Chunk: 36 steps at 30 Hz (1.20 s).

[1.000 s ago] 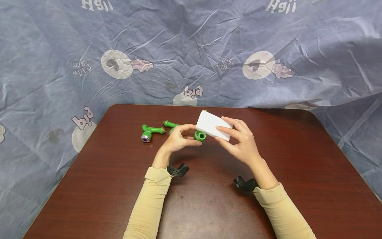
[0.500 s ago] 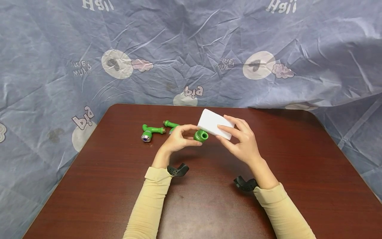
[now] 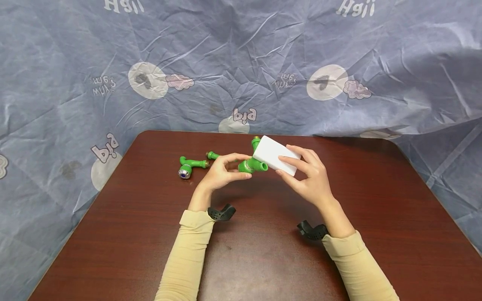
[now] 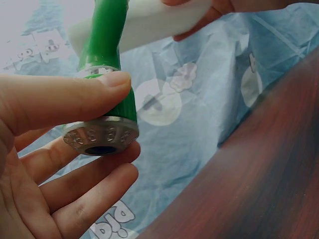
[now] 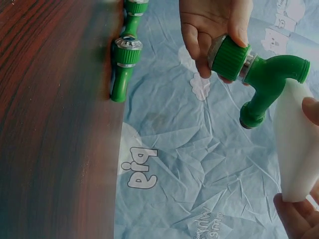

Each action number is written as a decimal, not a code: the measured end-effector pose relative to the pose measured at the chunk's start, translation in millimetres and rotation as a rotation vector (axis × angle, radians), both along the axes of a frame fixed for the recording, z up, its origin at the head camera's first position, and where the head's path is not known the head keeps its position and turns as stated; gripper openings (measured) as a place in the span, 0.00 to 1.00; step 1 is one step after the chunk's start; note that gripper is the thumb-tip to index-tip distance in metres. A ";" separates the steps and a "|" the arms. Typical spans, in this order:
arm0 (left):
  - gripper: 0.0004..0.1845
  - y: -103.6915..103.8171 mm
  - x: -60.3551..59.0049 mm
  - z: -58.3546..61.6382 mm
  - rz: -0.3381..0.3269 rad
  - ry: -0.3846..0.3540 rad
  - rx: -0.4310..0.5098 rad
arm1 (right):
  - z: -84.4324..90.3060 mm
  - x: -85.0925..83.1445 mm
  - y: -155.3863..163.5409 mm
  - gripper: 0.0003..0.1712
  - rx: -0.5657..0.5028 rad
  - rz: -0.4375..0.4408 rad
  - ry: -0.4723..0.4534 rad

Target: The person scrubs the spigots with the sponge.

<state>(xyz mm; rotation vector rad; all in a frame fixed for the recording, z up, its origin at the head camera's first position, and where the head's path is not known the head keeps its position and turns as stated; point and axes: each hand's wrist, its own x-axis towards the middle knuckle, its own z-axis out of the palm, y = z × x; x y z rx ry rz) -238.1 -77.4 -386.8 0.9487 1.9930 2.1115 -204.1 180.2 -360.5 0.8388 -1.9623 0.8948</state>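
Nearest the camera, two forearms in pale yellow sleeves (image 3: 188, 255) reach out over the dark reddish-brown wooden table (image 3: 263, 259), each wrist carrying a black perforated camera mount (image 3: 220, 213). Above the middle of the table the left hand (image 3: 220, 172) pinches the ribbed silver-collared end of a green plastic tap fitting (image 3: 251, 164), thumb on top and curled fingers underneath, holding it clear of the tabletop; in the left wrist view the thumb (image 4: 75, 97) lies across the green neck just above the collar. The right hand (image 3: 308, 177) grips a white rectangular sponge block (image 3: 276, 160) between thumb and curled fingers, and the block's flat face lies against the fitting's green body. Beyond the left hand, two more green plastic tap fittings (image 3: 190, 165) lie on the table, close together. Behind the table's far edge hangs a crumpled blue-grey cloth backdrop (image 3: 241, 62) printed with pale circles and mirrored lettering.
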 end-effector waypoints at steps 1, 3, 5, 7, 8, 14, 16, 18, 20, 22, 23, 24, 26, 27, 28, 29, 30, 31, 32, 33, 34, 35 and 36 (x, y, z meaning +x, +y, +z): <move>0.25 -0.5 0.2 0.8 0.011 0.000 -0.004 | 0.1 0.1 0.3 0.18 0.002 -0.005 0.002; 0.26 -1.3 0.5 2.4 0.029 -0.008 -0.010 | 0.5 -0.1 1.2 0.18 -0.018 -0.012 0.001; 0.26 -1.5 1.1 4.3 0.053 -0.011 -0.018 | 0.7 -0.6 2.8 0.18 -0.045 -0.009 0.003; 0.27 -1.8 2.0 7.0 0.086 -0.010 -0.024 | 0.8 -1.2 4.3 0.18 -0.060 0.010 0.007; 0.27 -1.8 2.9 9.0 0.102 -0.009 -0.023 | 0.8 -1.4 5.0 0.19 -0.064 0.027 0.005; 0.24 -3.2 16.2 28.4 0.157 0.004 0.017 | 0.5 -2.0 7.4 0.18 -0.032 0.003 -0.007; 0.23 -3.9 18.6 31.1 0.154 0.012 0.030 | 0.7 -2.0 7.3 0.17 -0.034 -0.013 -0.004; 0.22 -4.1 19.6 31.9 0.154 0.021 0.034 | 1.1 -1.6 6.7 0.17 -0.025 -0.011 0.001; 0.22 -4.2 19.7 32.1 0.159 0.042 0.036 | 1.1 -1.5 5.9 0.17 -0.001 -0.013 0.008; 0.22 -3.8 19.2 32.1 0.167 0.071 0.041 | 1.0 -1.5 5.3 0.17 0.026 -0.032 0.019; 0.21 -3.7 19.0 32.1 0.172 0.087 0.043 | 0.8 -1.6 5.0 0.17 0.038 -0.047 0.025; 0.21 -3.6 19.0 32.3 0.183 0.104 0.042 | 0.6 -1.6 4.9 0.17 0.045 -0.059 0.029; 0.21 -3.4 18.9 32.6 0.203 0.133 0.042 | 0.2 -1.5 4.7 0.17 0.064 -0.072 0.035; 0.22 -3.4 16.6 29.6 0.211 0.149 0.041 | 0.1 -1.3 4.5 0.17 0.076 -0.075 0.036; 0.22 -3.2 17.3 30.3 0.220 0.157 0.037 | -0.3 -1.2 3.9 0.17 0.087 -0.078 0.038; 0.22 -2.9 18.0 30.9 0.228 0.161 0.031 | -0.7 -1.1 3.2 0.17 0.098 -0.081 0.043; 0.22 -2.6 18.6 31.7 0.236 0.163 0.024 | -1.1 -0.9 2.3 0.17 0.107 -0.088 0.048; 0.23 -2.3 19.1 32.3 0.241 0.162 0.017 | -1.3 -0.7 1.3 0.16 0.115 -0.100 0.056; 0.23 -2.0 19.8 33.3 0.247 0.157 0.007 | -1.5 -0.5 0.3 0.16 0.115 -0.116 0.065; 0.24 -1.6 20.3 34.1 0.250 0.152 0.001 | -1.7 -0.2 -0.6 0.16 0.109 -0.132 0.074; 0.24 -0.9 23.2 38.0 0.254 0.138 -0.007 | -1.9 -0.1 -1.4 0.15 0.100 -0.146 0.082; 0.25 -0.6 23.2 38.1 0.257 0.129 -0.011 | -1.9 0.2 -2.1 0.15 0.093 -0.154 0.089; 0.25 -0.2 23.3 38.3 0.259 0.123 -0.012 | -1.8 0.5 -2.5 0.15 0.089 -0.157 0.092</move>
